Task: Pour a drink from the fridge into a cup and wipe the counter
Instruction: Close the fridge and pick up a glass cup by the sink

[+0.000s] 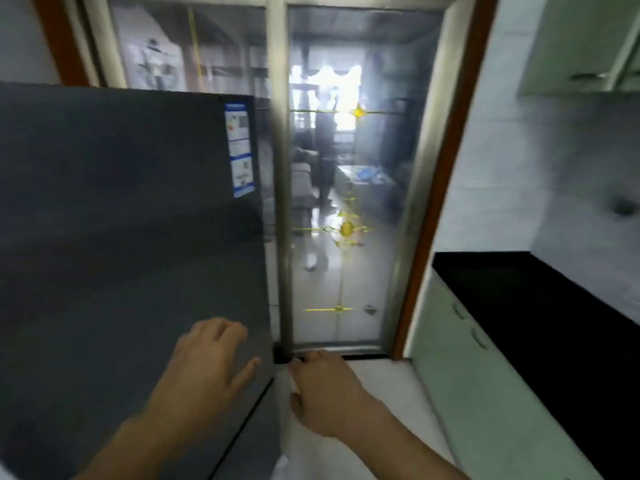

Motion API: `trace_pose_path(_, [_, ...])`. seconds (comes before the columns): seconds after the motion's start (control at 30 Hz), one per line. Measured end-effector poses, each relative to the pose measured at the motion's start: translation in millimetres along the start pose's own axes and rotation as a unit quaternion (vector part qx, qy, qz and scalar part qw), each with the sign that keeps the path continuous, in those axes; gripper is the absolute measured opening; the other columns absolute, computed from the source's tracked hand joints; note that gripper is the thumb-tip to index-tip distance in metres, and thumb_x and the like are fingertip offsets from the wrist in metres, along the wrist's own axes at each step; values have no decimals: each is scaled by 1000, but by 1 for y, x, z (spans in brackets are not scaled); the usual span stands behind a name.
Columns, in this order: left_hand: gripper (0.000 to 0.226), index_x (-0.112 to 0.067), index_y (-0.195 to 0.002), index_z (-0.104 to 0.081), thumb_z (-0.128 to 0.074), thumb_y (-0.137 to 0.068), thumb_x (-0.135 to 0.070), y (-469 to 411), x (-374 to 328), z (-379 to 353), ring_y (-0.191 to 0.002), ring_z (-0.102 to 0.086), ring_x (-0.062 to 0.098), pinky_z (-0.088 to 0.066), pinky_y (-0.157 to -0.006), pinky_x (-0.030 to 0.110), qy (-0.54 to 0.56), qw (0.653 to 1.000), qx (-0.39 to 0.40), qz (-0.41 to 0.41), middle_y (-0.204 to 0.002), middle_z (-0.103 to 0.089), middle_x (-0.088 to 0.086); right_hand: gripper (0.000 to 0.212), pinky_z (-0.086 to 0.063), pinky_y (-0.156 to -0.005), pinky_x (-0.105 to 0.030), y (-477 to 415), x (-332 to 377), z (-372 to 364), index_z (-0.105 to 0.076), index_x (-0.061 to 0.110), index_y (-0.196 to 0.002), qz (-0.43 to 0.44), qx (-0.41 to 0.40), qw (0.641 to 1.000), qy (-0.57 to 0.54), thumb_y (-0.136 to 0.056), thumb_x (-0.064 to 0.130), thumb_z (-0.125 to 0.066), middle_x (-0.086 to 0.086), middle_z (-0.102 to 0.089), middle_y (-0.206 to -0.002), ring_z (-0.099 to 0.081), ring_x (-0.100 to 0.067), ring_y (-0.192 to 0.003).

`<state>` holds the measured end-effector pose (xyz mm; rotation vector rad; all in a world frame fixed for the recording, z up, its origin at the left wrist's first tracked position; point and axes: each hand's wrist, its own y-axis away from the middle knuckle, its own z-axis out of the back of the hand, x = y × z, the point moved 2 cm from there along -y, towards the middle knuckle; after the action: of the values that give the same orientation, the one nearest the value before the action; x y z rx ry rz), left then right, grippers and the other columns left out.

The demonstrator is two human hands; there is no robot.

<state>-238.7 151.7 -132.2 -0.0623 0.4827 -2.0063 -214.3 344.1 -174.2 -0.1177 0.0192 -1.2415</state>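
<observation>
Two hands out | left hand (211,362) spread flat on fridge (121,237) door | right hand (320,389) loosely curled, empty

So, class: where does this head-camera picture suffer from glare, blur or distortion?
Head view: glare burns out the middle of the glass door; motion blur softens both the left hand and right hand; the wide-angle lens bends the fridge and door frame.

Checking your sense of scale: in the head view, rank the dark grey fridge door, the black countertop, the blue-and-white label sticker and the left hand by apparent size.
1. Dark grey fridge door
2. Black countertop
3. Left hand, enlarged by nearness to the camera
4. Blue-and-white label sticker
</observation>
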Motion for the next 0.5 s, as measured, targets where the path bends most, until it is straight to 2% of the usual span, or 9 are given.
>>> trace_pose_path(0.1, [51, -25, -108, -63, -40, -79, -62, 3, -69, -45, -102, -60, 27, -40, -75, 36, 6, 992, 110, -63, -105, -62, 0, 35, -40, -91, -42, 90, -48, 4, -53, 8, -121, -142, 32, 989, 16, -92, 28, -53, -21, -55, -121, -51, -39, -112])
trace_pose_path(0.17, [55, -26, -119, -57, -37, -84, -63, 10, -118, -64, -113, -56, 26, -41, -84, 37, -14, 981, 163, -101, -119, -60, 0, 34, -40, -90, -41, 148, -73, 8, -53, 9, -120, -224, 44, 973, 25, -93, 28, -53, -18, -56, -120, -52, -37, -112])
trace_pose_path(0.23, [51, -27, -129, -49, -45, -91, -61, 20, -172, -80, -123, -51, 23, -40, -94, 36, -38, 968, 206, -140, -132, -55, 0, 32, -40, -86, -40, 210, -92, 11, -53, 10, -119, -297, 61, 953, 24, -92, 28, -53, -16, -56, -119, -53, -35, -110])
trace_pose_path(0.37, [55, -27, -135, -46, -48, -92, -60, 54, -284, -100, -126, -50, 25, -41, -101, 37, -45, 942, 244, -228, -133, -55, 2, 25, -32, -74, -35, 335, -110, 25, -53, 12, -113, -414, 49, 909, 2, -91, 23, -53, -13, -58, -112, -55, -33, -105])
trace_pose_path(0.5, [52, -26, -135, -45, -48, -93, -57, 109, -407, -98, -121, -52, 24, -41, -93, 37, -17, 914, 249, -321, -126, -56, 1, 29, -40, -83, -38, 466, -114, 40, -52, 12, -116, -504, 26, 863, 9, -91, 27, -54, -12, -58, -115, -54, -33, -109])
